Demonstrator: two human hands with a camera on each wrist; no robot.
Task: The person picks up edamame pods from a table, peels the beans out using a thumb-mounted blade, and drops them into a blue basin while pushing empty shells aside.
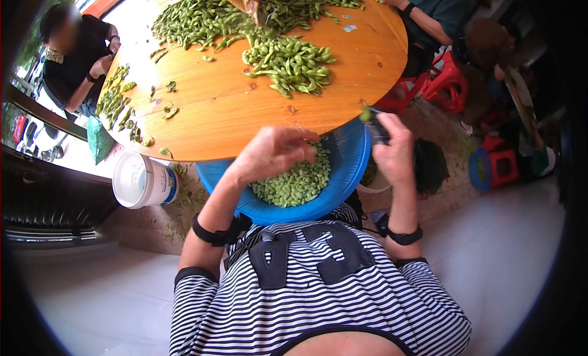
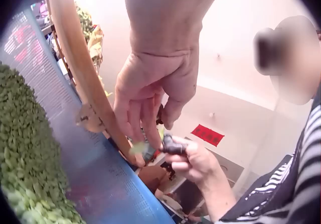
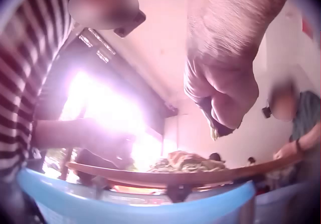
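Note:
My left hand (image 1: 275, 151) hovers above the blue basin (image 1: 217, 178), fingers loosely bent and nothing visible in its grasp. Shelled green beans (image 1: 294, 181) cover the bottom of that basin. To the right, over the basin's rim, my right hand (image 1: 395, 151) grips a small black tool (image 1: 378, 131), whose kind I cannot tell. A green edamame pod (image 1: 365, 115) shows at the tool's far end. In the left wrist view the right hand (image 2: 193, 161) appears just beyond the left fingertips, with the black tool (image 2: 173, 145) between its fingers and thumb.
Edamame pods (image 1: 291, 62) lie heaped on the round wooden table (image 1: 208, 111), with scattered pods (image 1: 116, 102) at its left edge. A white bucket (image 1: 135, 181) stands left of the basin. Two people sit around the table. Red stools (image 1: 447, 86) are at the right.

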